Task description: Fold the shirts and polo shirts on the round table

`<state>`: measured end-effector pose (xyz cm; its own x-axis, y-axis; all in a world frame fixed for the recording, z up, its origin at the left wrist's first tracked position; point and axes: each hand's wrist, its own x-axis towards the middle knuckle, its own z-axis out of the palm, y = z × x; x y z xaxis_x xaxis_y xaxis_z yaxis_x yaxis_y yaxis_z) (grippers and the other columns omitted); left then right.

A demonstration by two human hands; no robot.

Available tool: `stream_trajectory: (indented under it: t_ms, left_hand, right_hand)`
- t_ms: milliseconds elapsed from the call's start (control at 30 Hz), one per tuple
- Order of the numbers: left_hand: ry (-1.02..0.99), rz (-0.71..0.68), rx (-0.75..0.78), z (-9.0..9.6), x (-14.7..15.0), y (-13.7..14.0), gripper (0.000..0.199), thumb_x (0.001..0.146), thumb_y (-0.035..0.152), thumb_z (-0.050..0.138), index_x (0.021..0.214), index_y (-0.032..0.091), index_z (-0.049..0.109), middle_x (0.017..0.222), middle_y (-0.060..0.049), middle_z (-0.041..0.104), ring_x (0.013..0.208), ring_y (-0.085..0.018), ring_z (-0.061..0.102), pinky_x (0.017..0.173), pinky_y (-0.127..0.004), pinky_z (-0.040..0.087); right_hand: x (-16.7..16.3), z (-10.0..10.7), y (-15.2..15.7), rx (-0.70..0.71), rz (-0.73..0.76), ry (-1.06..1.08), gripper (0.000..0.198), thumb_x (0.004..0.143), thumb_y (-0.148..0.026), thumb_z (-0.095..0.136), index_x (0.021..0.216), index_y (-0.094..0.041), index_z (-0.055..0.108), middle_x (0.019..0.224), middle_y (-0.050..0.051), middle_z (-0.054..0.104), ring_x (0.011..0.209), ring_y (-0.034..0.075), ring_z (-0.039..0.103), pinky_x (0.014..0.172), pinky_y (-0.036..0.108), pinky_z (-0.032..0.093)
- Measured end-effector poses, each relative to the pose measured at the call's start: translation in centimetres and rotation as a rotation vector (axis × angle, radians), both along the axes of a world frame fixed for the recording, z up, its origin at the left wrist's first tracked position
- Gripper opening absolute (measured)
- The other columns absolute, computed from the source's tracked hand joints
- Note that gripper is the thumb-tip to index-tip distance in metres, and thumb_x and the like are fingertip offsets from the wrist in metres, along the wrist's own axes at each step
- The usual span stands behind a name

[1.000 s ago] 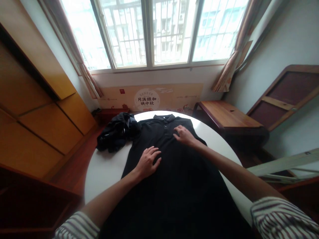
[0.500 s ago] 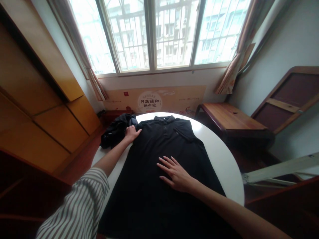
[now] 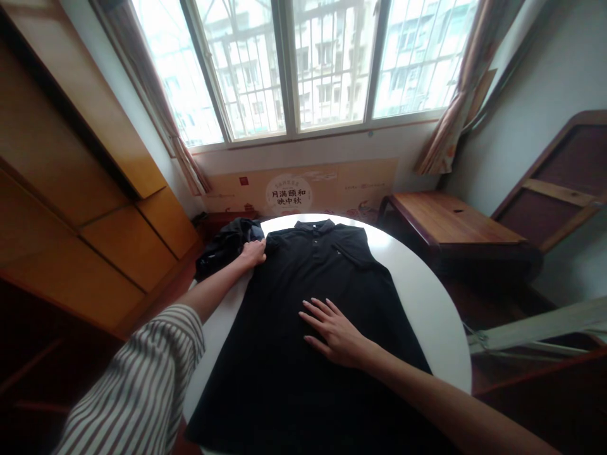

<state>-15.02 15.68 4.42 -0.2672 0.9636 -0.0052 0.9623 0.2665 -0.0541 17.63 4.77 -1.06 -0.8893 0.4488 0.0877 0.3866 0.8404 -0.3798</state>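
A black polo shirt (image 3: 294, 354) lies spread out, its buttoned collar at the far end and a small mark on the chest. On its right side the sleeve is folded in over the chest. My left hand (image 3: 254, 252) is closed on the shirt's left edge near the shoulder, with the fingertips partly hidden. My right hand (image 3: 339, 332) lies flat on the middle of the shirt, fingers spread.
The shirt rests on a round white table (image 3: 427, 297). A heap of dark cloth (image 3: 220, 246) sits at the table's far left edge. Beyond are a wooden side table (image 3: 450, 215), a window and, on the left, wooden cabinets (image 3: 114, 253).
My left hand's thumb, stretched out before, is now drawn in and the fingers have closed at the shirt's edge. My right hand stays in place. The view has shifted slightly.
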Motion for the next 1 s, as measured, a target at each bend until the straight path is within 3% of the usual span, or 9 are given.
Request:
stream_trajectory:
  t_ms: [167,367,467,600,800,900,1000]
  left_hand:
    - [-0.017,0.044,0.062,1.2,-0.3,0.3,0.031,0.087,0.019,0.052,0.112,0.007,0.065,0.115,-0.026,0.066,0.111,-0.036,0.064,0.093,-0.041,0.049]
    - [-0.079,0.069,0.211,3.0,0.8,1.2,0.039,0.093,0.024,0.042,0.112,0.001,0.066,0.113,-0.031,0.065,0.111,-0.041,0.063,0.093,-0.046,0.049]
    - [-0.159,-0.064,0.225,1.9,2.5,0.9,0.043,0.098,0.037,0.039,0.12,0.011,0.065,0.114,-0.02,0.069,0.11,-0.033,0.064,0.096,-0.04,0.048]
    - [-0.275,-0.173,0.169,-0.3,3.5,1.3,0.036,0.097,0.042,0.045,0.107,0.021,0.072,0.103,-0.007,0.075,0.1,-0.022,0.068,0.092,-0.027,0.049]
    - [-0.336,0.032,0.199,-1.9,0.7,4.7,0.03,0.093,0.017,0.046,0.109,0.009,0.071,0.114,-0.016,0.071,0.113,-0.025,0.063,0.097,-0.027,0.045]
    - [-0.377,0.144,0.192,-2.7,-0.4,6.3,0.03,0.093,0.025,0.052,0.099,0.004,0.073,0.103,-0.021,0.073,0.103,-0.028,0.068,0.089,-0.029,0.05]
    - [-0.432,0.208,0.19,-3.2,-0.7,7.8,0.034,0.091,0.034,0.059,0.094,0.004,0.073,0.092,-0.02,0.074,0.09,-0.028,0.071,0.079,-0.03,0.053]
  right_hand:
    - [0.0,0.4,-0.2,-0.016,-0.007,-0.009,0.06,0.098,-0.053,0.039,0.15,-0.022,0.041,0.159,0.011,0.03,0.147,0.031,0.023,0.119,0.057,0.016]
    - [0.0,0.0,0.0,-0.007,-0.004,0.014,0.06,0.098,-0.053,0.04,0.15,-0.023,0.041,0.159,0.01,0.029,0.147,0.031,0.023,0.119,0.057,0.015]
    - [0.0,-0.4,0.0,-0.012,-0.002,0.024,0.06,0.098,-0.052,0.041,0.15,-0.023,0.04,0.159,0.01,0.029,0.148,0.031,0.023,0.119,0.057,0.015]
    - [0.0,-0.2,0.0,-0.013,-0.006,0.015,0.06,0.098,-0.052,0.041,0.15,-0.023,0.04,0.159,0.01,0.029,0.148,0.031,0.022,0.119,0.056,0.015]
    - [0.1,0.4,-0.2,-0.023,-0.011,-0.005,0.059,0.098,-0.051,0.042,0.15,-0.023,0.04,0.159,0.01,0.029,0.148,0.031,0.023,0.119,0.056,0.015]
    - [0.1,0.4,-0.2,-0.031,-0.012,0.002,0.059,0.097,-0.05,0.043,0.15,-0.023,0.04,0.159,0.009,0.029,0.148,0.03,0.022,0.119,0.056,0.015]
    - [0.2,0.3,-0.2,-0.046,-0.013,0.008,0.06,0.097,-0.051,0.043,0.151,-0.025,0.039,0.16,0.009,0.028,0.148,0.031,0.022,0.119,0.056,0.014]
